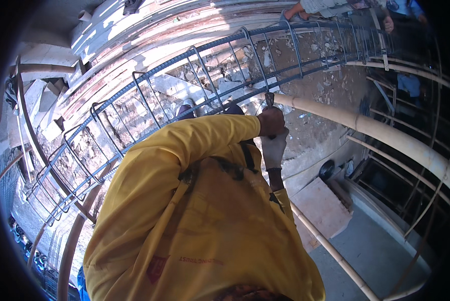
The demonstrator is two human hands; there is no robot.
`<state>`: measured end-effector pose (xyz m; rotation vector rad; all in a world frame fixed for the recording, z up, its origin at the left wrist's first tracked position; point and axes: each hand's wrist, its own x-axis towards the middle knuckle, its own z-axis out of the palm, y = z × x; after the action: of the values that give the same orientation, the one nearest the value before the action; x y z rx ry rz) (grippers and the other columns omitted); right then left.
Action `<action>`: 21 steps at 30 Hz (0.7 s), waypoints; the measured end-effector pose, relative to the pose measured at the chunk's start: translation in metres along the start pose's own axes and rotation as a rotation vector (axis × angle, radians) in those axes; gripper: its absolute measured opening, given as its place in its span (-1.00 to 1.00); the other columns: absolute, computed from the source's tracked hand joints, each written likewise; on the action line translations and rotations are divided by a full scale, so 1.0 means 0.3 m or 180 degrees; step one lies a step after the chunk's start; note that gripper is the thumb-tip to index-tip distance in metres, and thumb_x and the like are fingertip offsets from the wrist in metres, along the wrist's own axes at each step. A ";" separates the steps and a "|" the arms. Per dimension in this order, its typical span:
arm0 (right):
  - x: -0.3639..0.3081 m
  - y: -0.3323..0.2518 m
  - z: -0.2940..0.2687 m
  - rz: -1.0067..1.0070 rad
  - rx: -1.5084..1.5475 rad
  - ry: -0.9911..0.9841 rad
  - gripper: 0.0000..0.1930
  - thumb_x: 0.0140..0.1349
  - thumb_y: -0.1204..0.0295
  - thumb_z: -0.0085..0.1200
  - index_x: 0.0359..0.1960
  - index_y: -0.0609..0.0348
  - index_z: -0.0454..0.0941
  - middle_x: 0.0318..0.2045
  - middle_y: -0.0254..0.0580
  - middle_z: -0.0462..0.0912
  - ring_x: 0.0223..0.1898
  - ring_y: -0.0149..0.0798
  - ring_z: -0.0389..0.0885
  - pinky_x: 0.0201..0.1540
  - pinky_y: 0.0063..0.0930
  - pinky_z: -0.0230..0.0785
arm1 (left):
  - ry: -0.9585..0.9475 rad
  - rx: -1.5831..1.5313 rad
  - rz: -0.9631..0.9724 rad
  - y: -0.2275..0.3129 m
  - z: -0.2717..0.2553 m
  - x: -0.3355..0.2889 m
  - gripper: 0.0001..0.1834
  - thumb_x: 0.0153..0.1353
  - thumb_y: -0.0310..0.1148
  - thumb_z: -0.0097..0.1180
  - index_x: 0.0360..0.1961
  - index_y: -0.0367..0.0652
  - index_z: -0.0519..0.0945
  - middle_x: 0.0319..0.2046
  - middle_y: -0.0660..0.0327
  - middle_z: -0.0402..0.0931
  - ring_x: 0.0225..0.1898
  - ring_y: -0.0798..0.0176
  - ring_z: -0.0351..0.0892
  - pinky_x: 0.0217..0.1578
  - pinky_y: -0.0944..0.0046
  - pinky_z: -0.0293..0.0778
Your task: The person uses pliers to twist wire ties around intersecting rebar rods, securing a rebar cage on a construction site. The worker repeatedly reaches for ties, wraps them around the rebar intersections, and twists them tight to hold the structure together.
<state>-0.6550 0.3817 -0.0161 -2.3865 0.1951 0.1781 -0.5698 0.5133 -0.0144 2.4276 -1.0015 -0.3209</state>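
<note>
A long cage of steel reinforcing bars (205, 51) with square stirrups runs from the lower left up to the far right in front of me. My left hand (271, 122), bare, is closed around dark metal pincers (269, 99). The jaws point away from me, at the cage's nearer long bar. Just behind it my right hand (275, 149), in a pale glove, is closed against the lower end of the same tool. How its fingers sit is mostly hidden. Whether the jaws grip a wire there is too small to tell.
A thick bamboo pole (345, 118) extends right from beside my hands. A thinner bamboo pole (330, 246) lies lower right, by a pale board (323, 210). Stacked planks (149, 37) lie beyond the cage. Another person's hand (388, 24) is near the cage's far end. Rubble covers the ground.
</note>
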 end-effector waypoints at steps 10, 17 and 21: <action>0.020 -0.198 -0.281 0.0052 0.0090 -0.1262 -0.61 0.40 0.41 0.28 0.19 0.20 0.52 -0.32 -0.16 0.72 -0.37 -0.29 0.66 -0.25 -0.29 0.53 | 0.0282 0.0512 0.0265 0.048 -0.114 0.009 -0.86 0.23 -0.27 0.29 -0.33 0.00 0.84 -0.28 0.21 0.83 -0.18 0.08 0.85 -0.25 0.06 0.69; 0.111 -0.260 -0.409 -0.0782 -0.1328 -0.1528 -0.61 0.41 0.45 0.19 0.21 0.16 0.38 -0.12 0.24 0.74 -0.04 0.37 0.70 -0.12 0.14 0.51 | 0.0253 0.0196 -0.0174 0.067 -0.223 0.008 -0.86 0.25 -0.35 0.27 -0.24 -0.08 0.82 -0.23 0.14 0.82 -0.14 0.06 0.85 -0.14 0.07 0.68; 0.142 -0.269 -0.425 -0.0609 -0.1096 -0.1759 -0.59 0.39 0.45 0.22 0.20 0.20 0.40 -0.15 0.20 0.74 -0.06 0.33 0.72 -0.14 0.03 0.56 | 0.0338 0.0091 -0.0370 0.075 -0.233 0.015 -0.84 0.26 -0.38 0.24 -0.20 -0.10 0.80 -0.24 0.14 0.81 -0.14 0.05 0.85 -0.15 0.09 0.67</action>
<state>-0.5885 0.3497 0.1222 -2.5645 -0.3478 0.8200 -0.5527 0.5208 0.0566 2.5057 -0.8269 -0.2157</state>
